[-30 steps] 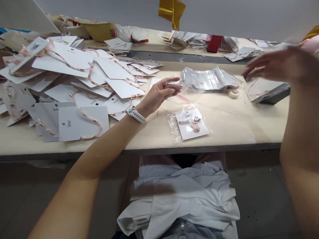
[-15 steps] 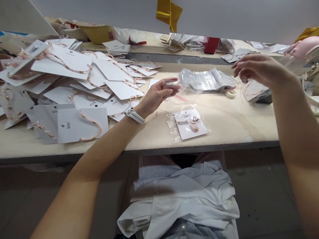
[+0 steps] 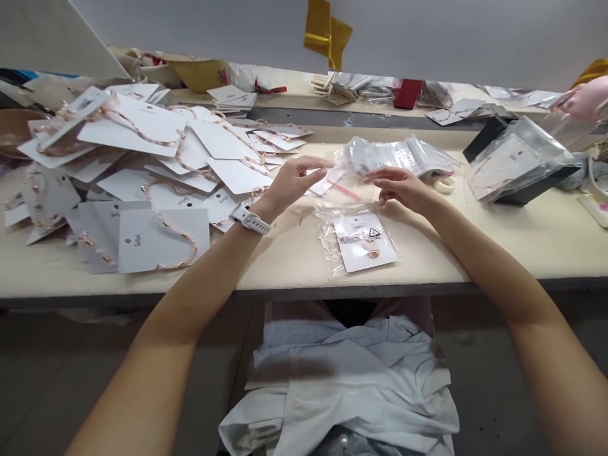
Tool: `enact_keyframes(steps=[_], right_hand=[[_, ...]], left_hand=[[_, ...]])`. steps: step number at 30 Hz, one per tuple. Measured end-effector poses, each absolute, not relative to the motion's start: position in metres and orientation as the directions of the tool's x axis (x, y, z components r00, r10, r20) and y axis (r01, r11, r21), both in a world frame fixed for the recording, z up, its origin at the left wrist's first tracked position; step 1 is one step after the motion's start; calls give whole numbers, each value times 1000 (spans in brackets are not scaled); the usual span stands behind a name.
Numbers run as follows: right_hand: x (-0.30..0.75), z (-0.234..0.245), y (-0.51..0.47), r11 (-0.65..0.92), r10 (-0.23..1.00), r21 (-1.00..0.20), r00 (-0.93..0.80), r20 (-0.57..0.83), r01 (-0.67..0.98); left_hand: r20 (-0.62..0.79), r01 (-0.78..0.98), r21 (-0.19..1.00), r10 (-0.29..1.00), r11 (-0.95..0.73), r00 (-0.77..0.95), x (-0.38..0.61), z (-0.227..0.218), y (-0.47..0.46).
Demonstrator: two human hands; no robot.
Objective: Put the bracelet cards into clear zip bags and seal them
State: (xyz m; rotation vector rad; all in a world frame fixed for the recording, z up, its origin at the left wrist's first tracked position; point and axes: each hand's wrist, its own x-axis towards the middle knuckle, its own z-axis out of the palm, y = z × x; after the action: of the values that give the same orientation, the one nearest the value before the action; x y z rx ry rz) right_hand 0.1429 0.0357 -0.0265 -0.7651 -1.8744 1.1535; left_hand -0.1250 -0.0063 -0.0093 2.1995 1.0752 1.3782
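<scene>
Clear poly bag point(image 3: 335, 179): light, limp, slippery, best taken by its top edge | left hand point(image 3: 295, 185), right hand point(image 3: 403, 190): fingers curled beside it, grasp not determinable

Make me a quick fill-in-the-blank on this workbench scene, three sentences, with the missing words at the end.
The left hand has a white ____ strapped around its wrist.
A white card in front of the right hand lies inside a clear plastic ____.
The pile of white cards on the left of the table carries pinkish-gold ____.

Missing words: watch, bag, chains.
</scene>
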Motion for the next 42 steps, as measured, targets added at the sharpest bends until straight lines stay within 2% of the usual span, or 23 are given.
enact_keyframes(steps=[3,7,10,13,15,17,21,23,28,32,38,42], right_hand=[[149,-26,31,427,807,-898,-491,328,103],[156,-19,12,451,821,-855,-495,285,255],[159,-16,-7,336,923,-889,-299,244,311],[164,-18,-21,104,985,-935,-167,49,340],[166,-20,-27,-19,979,-933,-181,-90,359],[164,-21,-32,-72,965,-921,-208,-162,383],[151,-19,-45,-101,940,-885,-248,-235,455],[146,-19,-51,-107,942,-900,-247,-228,422],[145,-23,-56,-140,958,-953,-205,-199,269],[148,-28,-56,-88,962,-965,-230,-147,248],[151,-40,-58,80,954,-964,-299,1,253],[150,-47,-63,153,955,-954,-285,76,259]], left_hand=[[647,489,496,681,-717,343,-128,-5,-12],[608,537,336,614,-774,504,-126,-4,-29],[530,535,212,556,-818,640,-122,-6,-43],[424,542,63,514,-838,745,-118,-11,-54],[357,558,-46,508,-829,784,-117,-16,-60],[313,575,-137,515,-807,798,-116,-22,-68],[309,600,-305,519,-739,797,-117,-36,-83],[337,602,-374,501,-705,797,-119,-41,-88],[447,559,-452,366,-695,817,-123,-48,-89],[497,561,-485,316,-671,808,-121,-50,-91],[432,531,-563,322,-633,842,-126,-56,-96],[392,570,-523,415,-634,821,-128,-59,-99]])
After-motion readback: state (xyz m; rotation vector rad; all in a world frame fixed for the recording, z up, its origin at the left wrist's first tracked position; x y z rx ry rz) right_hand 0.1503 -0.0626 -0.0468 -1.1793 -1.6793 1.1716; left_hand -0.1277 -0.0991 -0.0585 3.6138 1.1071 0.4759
